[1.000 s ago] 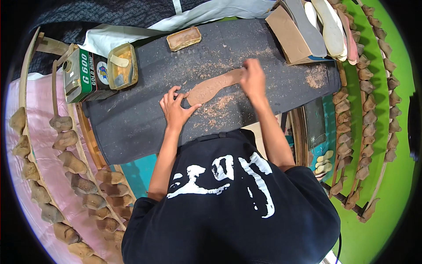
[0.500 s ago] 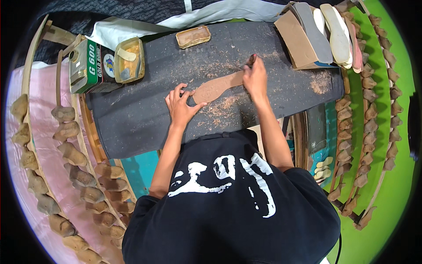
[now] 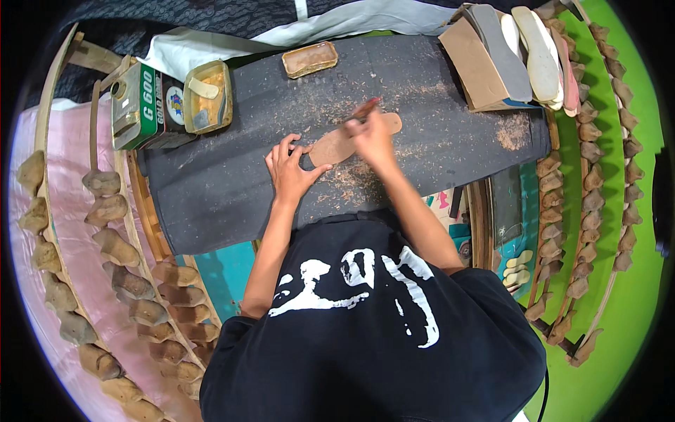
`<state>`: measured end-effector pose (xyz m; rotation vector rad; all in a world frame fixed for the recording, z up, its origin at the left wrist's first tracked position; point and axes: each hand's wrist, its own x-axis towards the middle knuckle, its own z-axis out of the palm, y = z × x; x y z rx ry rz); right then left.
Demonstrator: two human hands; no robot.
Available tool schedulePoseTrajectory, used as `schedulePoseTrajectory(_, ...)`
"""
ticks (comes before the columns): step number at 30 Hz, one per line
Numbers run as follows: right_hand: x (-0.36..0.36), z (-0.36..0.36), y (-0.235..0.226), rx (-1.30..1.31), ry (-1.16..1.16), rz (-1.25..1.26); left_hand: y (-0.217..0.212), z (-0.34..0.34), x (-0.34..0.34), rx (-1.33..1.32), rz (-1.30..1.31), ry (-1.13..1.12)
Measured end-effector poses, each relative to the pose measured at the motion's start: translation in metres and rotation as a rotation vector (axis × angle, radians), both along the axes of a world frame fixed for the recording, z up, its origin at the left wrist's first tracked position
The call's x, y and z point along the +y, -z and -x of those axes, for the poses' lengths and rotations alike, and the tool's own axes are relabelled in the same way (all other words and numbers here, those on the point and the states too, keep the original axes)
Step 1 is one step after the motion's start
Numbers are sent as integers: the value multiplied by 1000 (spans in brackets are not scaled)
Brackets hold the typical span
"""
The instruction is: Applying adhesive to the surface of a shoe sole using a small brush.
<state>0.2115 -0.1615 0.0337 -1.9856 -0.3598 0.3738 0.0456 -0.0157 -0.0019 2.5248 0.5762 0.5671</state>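
A brown shoe insole [image 3: 329, 149] lies slanted on the dark work table [image 3: 232, 193], its narrow heel end toward the right. My left hand [image 3: 287, 165] steadies the wide end, thumb and index finger against its edge and the other fingers spread. Over the middle of the insole is my right hand [image 3: 373, 141], closed round a red-handled tool [image 3: 366, 107]. The tool's working end is hidden by the hand and blurred, so its exact kind does not show. Brown shavings [image 3: 355, 176] are scattered around the insole.
A small tan tray [image 3: 309, 59] sits at the far edge. At far left stand a green and black can [image 3: 151, 109] and a yellowish tub [image 3: 223, 77] with scrapers. A cardboard box [image 3: 472, 67] of soles is far right. Racks of wooden shoe lasts [image 3: 116, 246] flank both sides.
My right hand has moved left and nearer, from the heel end to the middle of the insole, with the red-handled tool tilting. My left hand and the insole stay almost in place.
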Motion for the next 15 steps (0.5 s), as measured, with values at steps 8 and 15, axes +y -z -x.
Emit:
schedulePoseTrajectory(8,-13,-21,-26,-636,-101,340,-3,-1,0,4,4,17)
schedulePoseTrajectory(15,15,51,6,-276,-308,-113,4,-1,2,12,-1,5)
